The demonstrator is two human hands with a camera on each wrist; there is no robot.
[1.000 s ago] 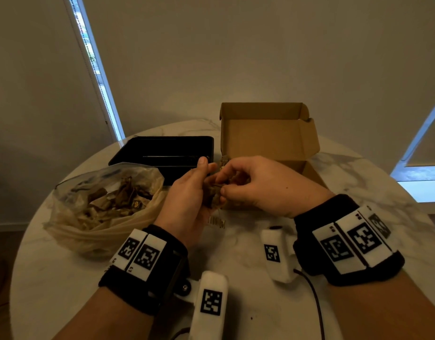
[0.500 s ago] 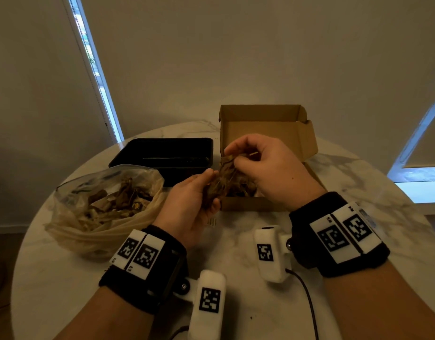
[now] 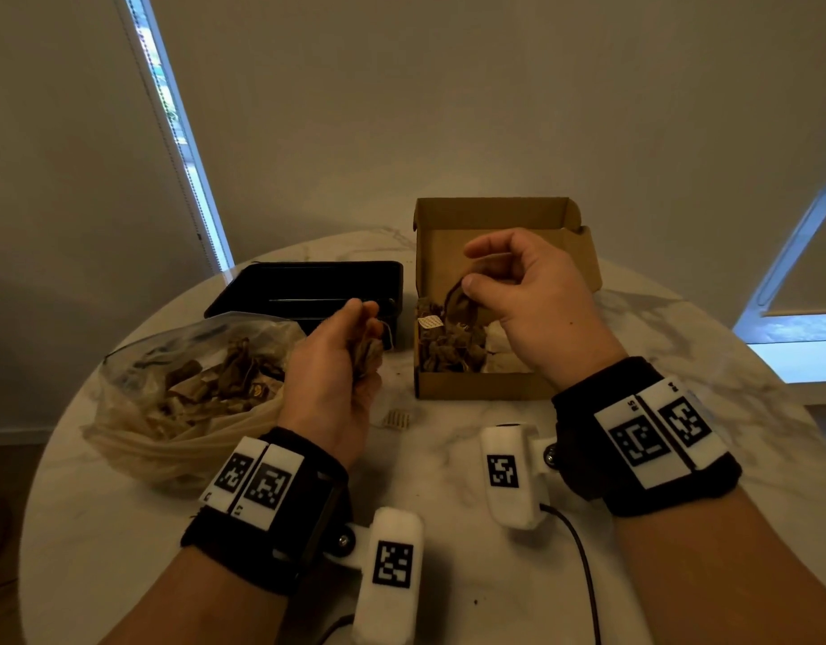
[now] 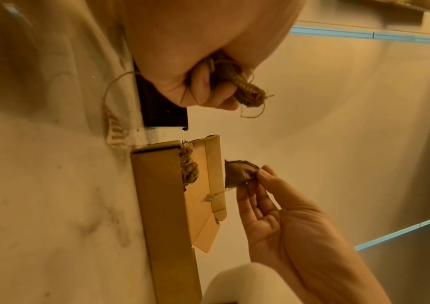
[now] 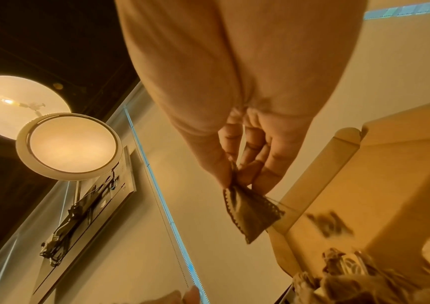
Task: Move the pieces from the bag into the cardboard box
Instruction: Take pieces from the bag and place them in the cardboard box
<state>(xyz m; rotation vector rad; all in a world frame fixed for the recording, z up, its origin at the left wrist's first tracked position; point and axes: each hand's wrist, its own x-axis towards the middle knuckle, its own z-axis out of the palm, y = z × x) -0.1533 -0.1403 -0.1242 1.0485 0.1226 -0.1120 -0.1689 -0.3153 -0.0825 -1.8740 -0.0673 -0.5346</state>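
My right hand pinches one brown pouch above the cardboard box (already part-filled); my left hand, at nine o'clock from it, clenches more pouches; the bag holds many.

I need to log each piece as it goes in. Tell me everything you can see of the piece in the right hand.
The small brown pouch looks like coarse woven fabric, flat and roughly triangular, with zigzag-cut edges and a thin string trailing from it. The right hand pinches its top corner, so it hangs point-down above the open cardboard box, touching nothing else.
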